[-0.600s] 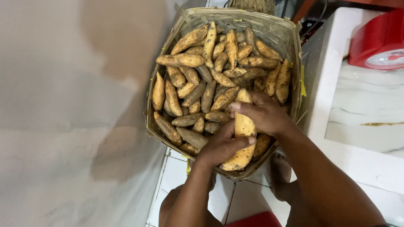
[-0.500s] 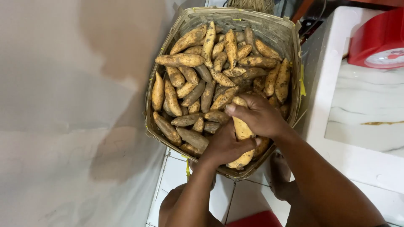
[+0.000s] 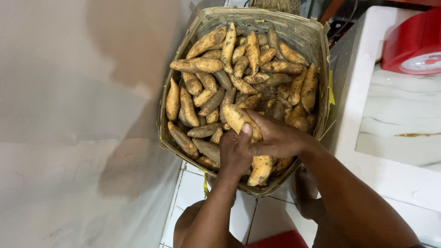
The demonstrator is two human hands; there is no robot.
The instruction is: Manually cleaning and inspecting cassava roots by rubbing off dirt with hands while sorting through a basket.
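A big sweet potato (image 3: 250,142) is held in both hands over the near side of a woven basket (image 3: 321,59). The left hand (image 3: 235,154) is wrapped round its middle from the near side, thumb pressed flat on the skin. The right hand (image 3: 275,138) is closed over it from the right, fingers curled on top. One tip sticks out toward the far left and the fat end hangs toward the near edge of the basket — so the potato is gripped tight in the middle and bare at both ends.

The basket is filled with many more sweet potatoes (image 3: 239,69), all dusty with yellow-brown dirt. A grey wall (image 3: 78,115) is on the left, a white counter (image 3: 395,128) on the right, with a red round thing (image 3: 411,43) at its far corner. White floor tiles (image 3: 193,188) are seen below.

For this hold to be done well, the grip should probably be kept firm but not squeezed hard, since the skin may be scraped easily. The potato is best kept above the basket — then it would land on the pile if it slipped
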